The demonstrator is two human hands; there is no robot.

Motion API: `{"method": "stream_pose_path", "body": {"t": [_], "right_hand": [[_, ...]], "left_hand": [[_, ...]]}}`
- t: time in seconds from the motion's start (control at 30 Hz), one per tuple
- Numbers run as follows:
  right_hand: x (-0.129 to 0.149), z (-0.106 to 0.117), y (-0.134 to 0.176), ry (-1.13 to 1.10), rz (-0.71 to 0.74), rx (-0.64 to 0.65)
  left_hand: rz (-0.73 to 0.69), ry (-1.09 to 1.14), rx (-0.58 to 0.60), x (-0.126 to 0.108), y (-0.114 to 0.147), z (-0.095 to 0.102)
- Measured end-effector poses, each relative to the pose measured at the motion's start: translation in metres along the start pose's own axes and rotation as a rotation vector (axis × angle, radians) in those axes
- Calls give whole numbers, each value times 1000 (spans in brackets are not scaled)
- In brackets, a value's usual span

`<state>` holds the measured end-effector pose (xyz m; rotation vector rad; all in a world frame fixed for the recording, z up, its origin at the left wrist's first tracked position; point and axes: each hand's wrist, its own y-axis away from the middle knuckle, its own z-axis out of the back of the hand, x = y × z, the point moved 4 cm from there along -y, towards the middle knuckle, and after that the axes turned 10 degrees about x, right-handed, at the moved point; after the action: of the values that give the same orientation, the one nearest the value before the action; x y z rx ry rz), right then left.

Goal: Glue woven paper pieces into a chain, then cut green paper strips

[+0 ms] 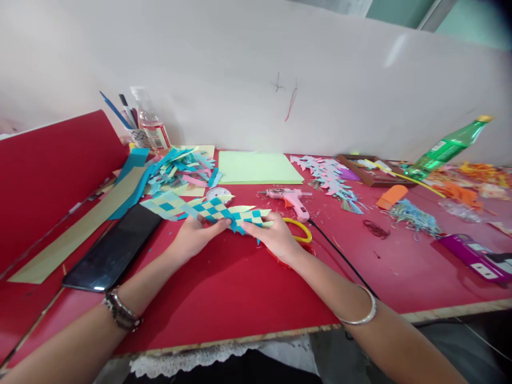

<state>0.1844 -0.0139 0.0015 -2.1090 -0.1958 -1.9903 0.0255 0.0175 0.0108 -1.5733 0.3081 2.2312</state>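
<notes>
Between my two hands is a woven paper strip (216, 212) in a blue and pale yellow check, held a little above the red table (224, 298). My left hand (196, 236) pinches its near edge, thumb on top. My right hand (276, 234) grips the strip's right part, also with the thumb over it. The fingers beneath the paper are mostly hidden. Loose pointed paper ends stick out along the strip. Partly behind my right hand lie scissors (302, 230) with yellow and red handles. A pink glue gun (294, 201) rests just beyond them.
A black phone (116, 248) and long paper strips (92, 224) lie at left. Cut strips (180, 170) are heaped behind, near a clear bottle (154, 128). Pale green sheets (258, 167) lie at the back. A green bottle (444, 152) leans at right, above a purple power strip (476, 258).
</notes>
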Motion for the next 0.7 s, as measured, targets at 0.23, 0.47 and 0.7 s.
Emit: {"method": "stream_pose_path", "body": {"t": [0.23, 0.47, 0.7], "right_hand": [[6, 3, 0, 94, 30, -36], [6, 4, 2, 169, -5, -42], [6, 4, 2, 185, 5, -61]], "left_hand": [[-56, -41, 32, -10, 0, -2], [-47, -37, 31, -8, 0, -2], [-51, -56, 22, -10, 0, -2]]}}
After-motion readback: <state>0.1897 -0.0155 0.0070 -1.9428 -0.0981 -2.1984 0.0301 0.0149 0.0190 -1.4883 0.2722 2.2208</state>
